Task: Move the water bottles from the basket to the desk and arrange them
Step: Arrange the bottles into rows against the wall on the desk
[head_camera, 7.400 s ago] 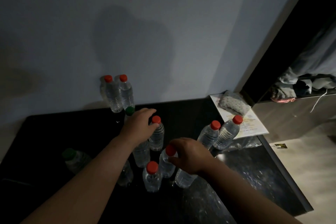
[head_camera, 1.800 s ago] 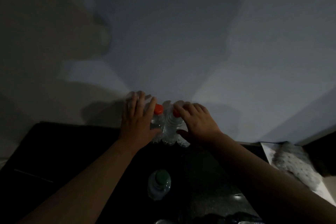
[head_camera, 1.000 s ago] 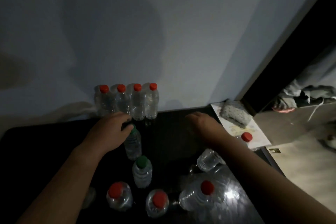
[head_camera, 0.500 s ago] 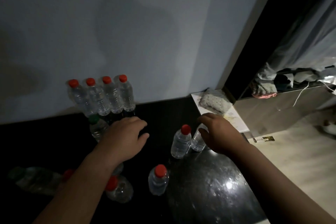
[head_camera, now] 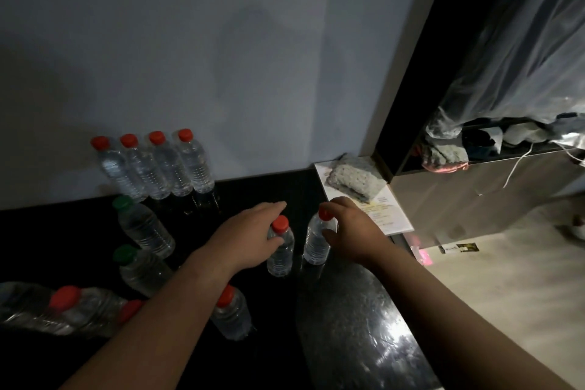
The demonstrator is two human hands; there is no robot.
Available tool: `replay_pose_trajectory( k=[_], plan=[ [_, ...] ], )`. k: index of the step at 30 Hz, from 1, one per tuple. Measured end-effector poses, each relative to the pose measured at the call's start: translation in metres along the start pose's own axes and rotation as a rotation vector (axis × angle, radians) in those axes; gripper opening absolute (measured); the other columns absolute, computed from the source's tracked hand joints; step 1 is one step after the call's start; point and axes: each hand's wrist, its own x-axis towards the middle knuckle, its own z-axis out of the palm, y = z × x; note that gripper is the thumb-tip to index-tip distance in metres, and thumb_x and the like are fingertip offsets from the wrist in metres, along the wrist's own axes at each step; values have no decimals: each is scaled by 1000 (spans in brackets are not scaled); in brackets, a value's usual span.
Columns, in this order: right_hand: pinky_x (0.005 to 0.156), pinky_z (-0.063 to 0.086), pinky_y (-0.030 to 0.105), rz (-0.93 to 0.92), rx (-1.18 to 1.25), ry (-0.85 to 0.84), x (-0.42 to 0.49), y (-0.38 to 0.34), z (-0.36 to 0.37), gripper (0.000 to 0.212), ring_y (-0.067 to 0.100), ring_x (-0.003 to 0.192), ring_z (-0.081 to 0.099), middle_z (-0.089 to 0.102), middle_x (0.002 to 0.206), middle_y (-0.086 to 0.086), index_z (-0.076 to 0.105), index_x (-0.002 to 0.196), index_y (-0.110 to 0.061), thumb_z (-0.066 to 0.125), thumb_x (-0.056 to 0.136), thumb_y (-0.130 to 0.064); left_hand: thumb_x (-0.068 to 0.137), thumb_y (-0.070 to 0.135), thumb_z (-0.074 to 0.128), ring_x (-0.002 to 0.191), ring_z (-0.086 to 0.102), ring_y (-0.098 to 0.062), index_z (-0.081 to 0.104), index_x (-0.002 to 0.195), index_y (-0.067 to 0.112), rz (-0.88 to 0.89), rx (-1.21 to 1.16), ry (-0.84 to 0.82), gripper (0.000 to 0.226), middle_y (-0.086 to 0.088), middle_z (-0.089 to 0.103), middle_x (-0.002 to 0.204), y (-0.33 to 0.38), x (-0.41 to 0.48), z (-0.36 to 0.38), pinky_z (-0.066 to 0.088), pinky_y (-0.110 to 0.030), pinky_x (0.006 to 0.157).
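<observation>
The left hand [head_camera: 247, 241] has crossed from the bare tabletop [head_camera: 262, 193] to the left red-capped bottle [head_camera: 281, 253]. The right hand [head_camera: 354, 231] has settled higher on the right red-capped bottle [head_camera: 315, 244].

Both bottles stand upright and just beside each other, near the front of the tabletop and well apart from the row of four red-capped bottles [head_camera: 158, 168] at the wall. Each hand's fingers grasp its bottle at the shoulder. The left fingers [head_camera: 272, 207] curl behind the cap with the thumb in front. The right thumb [head_camera: 327, 235] presses the near side while a finger hooks over the cap.

To do this step well, lift both bottles straight up, carry them above the green-capped bottles [head_camera: 144, 226], and set them touching the right end of the row.
</observation>
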Motion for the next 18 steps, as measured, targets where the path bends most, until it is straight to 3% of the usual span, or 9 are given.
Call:
replay_pose_trajectory(
  k=[2,4,8,11,18],
  plan=[
    [101,46,35,93,174,-6,2,4,2,65,21,121,51,46,137,0,43,142,-22,71,82,-23,88,36,63,136,40,-16,25,149,32,-46,-14,-42,72,6,36,152,0,5,7,39,-37,109],
    [99,48,42,145,390,-20,2,10,8,61,20,118,53,53,130,-2,48,135,-25,74,80,-21,87,34,64,127,48,-16,33,145,31,-82,-27,-63,66,5,47,143,0,9,13,43,-35,103],
    [85,48,30,185,650,-27,-2,11,18,40,7,100,55,57,107,-12,54,113,-28,74,81,-15,82,25,70,100,59,-13,54,117,35,-157,-217,-34,40,7,62,110,-2,15,22,50,-33,88],
    [76,47,28,231,638,-1,2,9,26,32,11,94,57,59,101,-5,54,104,-24,74,80,-16,77,20,72,86,60,-15,53,89,33,-205,-284,10,26,5,61,92,-3,22,28,51,-32,76],
    [75,47,33,247,656,37,0,8,33,32,15,84,56,60,94,5,51,100,-14,74,78,-14,74,23,77,80,53,-11,41,85,31,-282,-288,-26,39,0,53,94,-2,31,42,40,-24,61]
  ],
)
